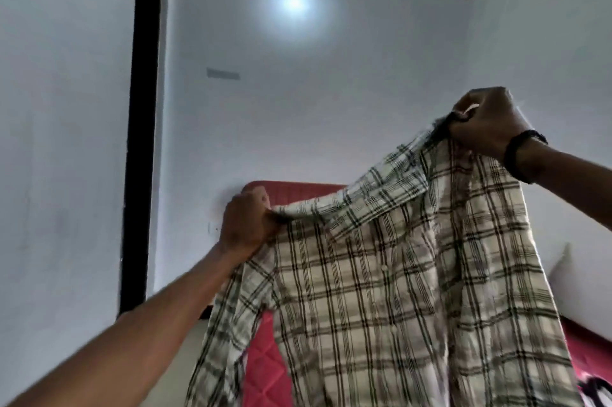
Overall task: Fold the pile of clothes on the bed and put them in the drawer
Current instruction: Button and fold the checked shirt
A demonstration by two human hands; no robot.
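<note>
A cream and black plaid button-up shirt [390, 290] hangs spread in the air in front of me, above the bed. My left hand [246, 224] grips its left shoulder, fingers curled round the cloth. My right hand [486, 121], higher up with a black band at the wrist, pinches the other shoulder near the collar. The collar [381, 194] folds over between the two hands. The shirt's lower part runs out of the frame at the bottom. No drawer is in view.
A red quilted bed [265, 367] with a red headboard [291, 191] lies behind the shirt. A white pillow [559, 270] rests at the right. A dark garment [596, 390] lies at the bottom right corner. White walls, a black door frame [142, 128] at left.
</note>
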